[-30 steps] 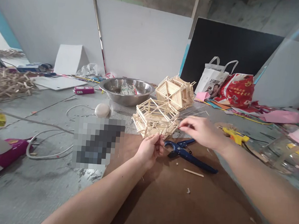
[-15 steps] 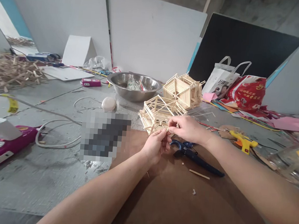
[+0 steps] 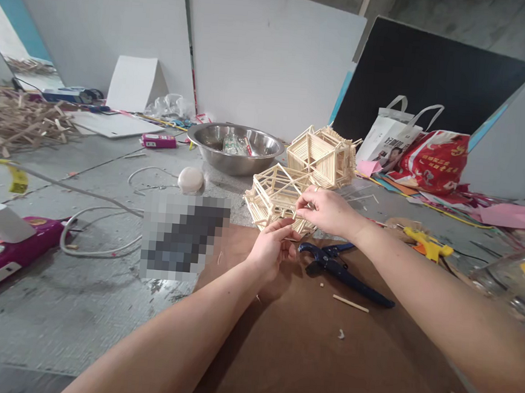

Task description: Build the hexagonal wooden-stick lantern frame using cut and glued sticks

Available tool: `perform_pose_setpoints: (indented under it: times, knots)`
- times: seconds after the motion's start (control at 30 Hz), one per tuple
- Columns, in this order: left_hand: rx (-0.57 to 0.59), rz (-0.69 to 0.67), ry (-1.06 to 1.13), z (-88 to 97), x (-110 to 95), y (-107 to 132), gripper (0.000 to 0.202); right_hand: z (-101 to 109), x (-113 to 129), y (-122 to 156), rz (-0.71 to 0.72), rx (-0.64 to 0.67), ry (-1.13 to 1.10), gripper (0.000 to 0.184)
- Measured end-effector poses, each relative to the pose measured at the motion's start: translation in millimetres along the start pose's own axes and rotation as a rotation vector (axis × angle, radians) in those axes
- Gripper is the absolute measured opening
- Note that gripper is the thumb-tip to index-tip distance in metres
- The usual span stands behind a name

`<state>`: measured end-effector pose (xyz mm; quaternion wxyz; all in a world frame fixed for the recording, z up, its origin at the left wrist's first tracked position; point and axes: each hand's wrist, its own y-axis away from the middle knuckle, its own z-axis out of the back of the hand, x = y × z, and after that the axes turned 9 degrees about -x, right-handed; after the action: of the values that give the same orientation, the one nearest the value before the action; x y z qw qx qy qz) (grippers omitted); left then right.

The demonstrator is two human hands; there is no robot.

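Observation:
A small house-like frame of thin wooden sticks (image 3: 275, 196) stands at the far edge of a brown board (image 3: 323, 346). My left hand (image 3: 271, 250) grips its near lower edge, fingers curled round the sticks. My right hand (image 3: 329, 211) is at the frame's right side, thumb and fingers pinched on a thin stick there. A second, larger stick model (image 3: 322, 156) stands just behind. Blue-handled cutters (image 3: 342, 272) lie on the board right of my left hand, with a loose stick piece (image 3: 350, 303) near them.
A steel bowl (image 3: 234, 147) sits behind the models. A yellow glue gun (image 3: 426, 244) lies at right, bags (image 3: 423, 154) behind it. A pile of wooden sticks (image 3: 18, 126) is far left. Grey cables (image 3: 96, 229) and a magenta tool (image 3: 7, 255) lie at left.
My right hand came in from the right to the stick frame and now pinches a stick on its right side. My left hand stayed on the frame's near edge.

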<state>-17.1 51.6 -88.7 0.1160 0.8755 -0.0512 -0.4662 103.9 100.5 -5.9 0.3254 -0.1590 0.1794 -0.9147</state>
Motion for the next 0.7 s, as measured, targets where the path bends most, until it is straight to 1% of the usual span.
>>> perform_pose_setpoints:
  times: [0.1, 0.33, 0.57, 0.7]
  knots:
    - [0.013, -0.025, -0.01, 0.6, 0.0, -1.2, 0.017, 0.1, -0.5, -0.4, 0.009, 0.011, 0.006, 0.011]
    - [-0.019, -0.102, -0.032, 0.7, -0.1, -5.8, 0.012, -0.6, -0.1, -0.5, 0.008, 0.009, 0.035, 0.01]
    - [-0.035, -0.136, -0.051, -0.2, 1.4, -11.5, 0.017, -2.8, 0.1, 0.3, 0.034, -0.02, 0.073, 0.01]
    - [-0.05, -0.139, -0.058, -0.2, 1.4, -13.0, 0.015, -3.4, 1.5, 1.2, 0.041, -0.029, 0.096, 0.009]
